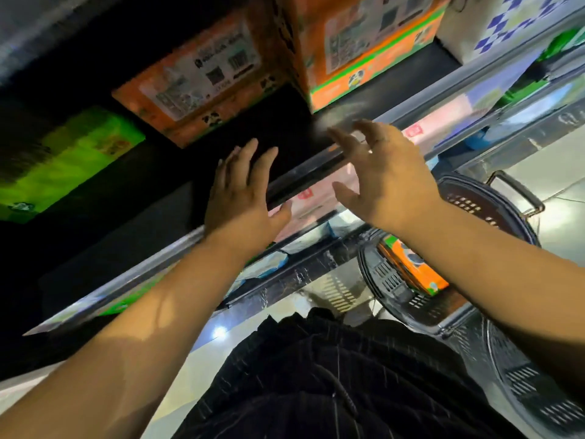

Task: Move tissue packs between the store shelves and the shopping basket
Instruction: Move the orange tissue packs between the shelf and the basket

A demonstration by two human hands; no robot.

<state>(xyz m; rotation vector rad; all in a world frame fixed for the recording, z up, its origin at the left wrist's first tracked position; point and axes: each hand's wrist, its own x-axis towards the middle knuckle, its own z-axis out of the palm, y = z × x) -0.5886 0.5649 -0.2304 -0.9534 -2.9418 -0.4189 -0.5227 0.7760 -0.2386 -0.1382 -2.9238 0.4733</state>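
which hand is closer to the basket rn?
Right. The right hand is open just beside the basket rim, with its forearm crossing over the basket. The left hand, also open, is further away along the shelf edge.

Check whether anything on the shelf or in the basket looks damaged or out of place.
Nothing stands out. The orange boxes stand upright on the shelf, one orange pack lies in the basket, and the left hand and right hand are empty. Blur could hide fine damage.
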